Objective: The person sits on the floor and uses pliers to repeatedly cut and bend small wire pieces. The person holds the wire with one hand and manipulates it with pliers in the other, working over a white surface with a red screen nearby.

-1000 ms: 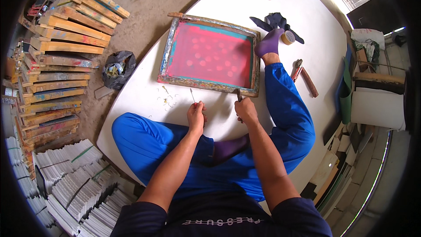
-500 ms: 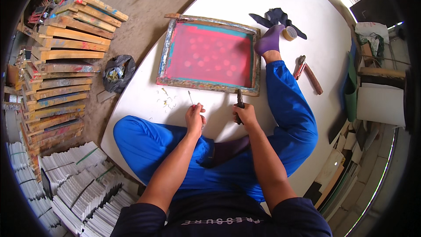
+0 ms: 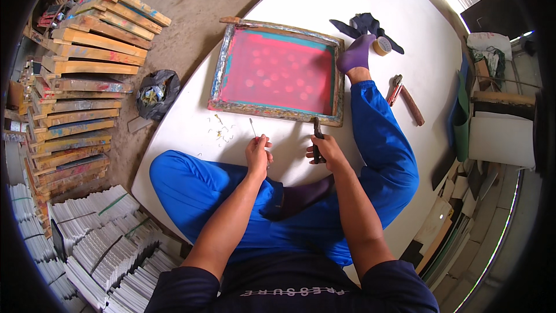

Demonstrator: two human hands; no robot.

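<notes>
Head view. Left hand [image 3: 259,155]: grip closed on the handle of a slim tool [image 3: 253,128], thin shaft pointing far and slightly left, tip short of the frame. Right hand [image 3: 327,152]: grip around dark pliers [image 3: 317,134], their head at the near rail of the screen-printing frame [image 3: 272,111], close to its near right corner — cannot tell whether they bite. Frame lies on the white tabletop [image 3: 313,0], pink mesh [image 3: 278,75] inside; purple-socked foot [image 3: 358,55] at its right rail. Staple-like bits [image 3: 219,134] scattered near left. Farther right — black cloth [image 3: 366,22], tape roll [image 3: 382,46].
</notes>
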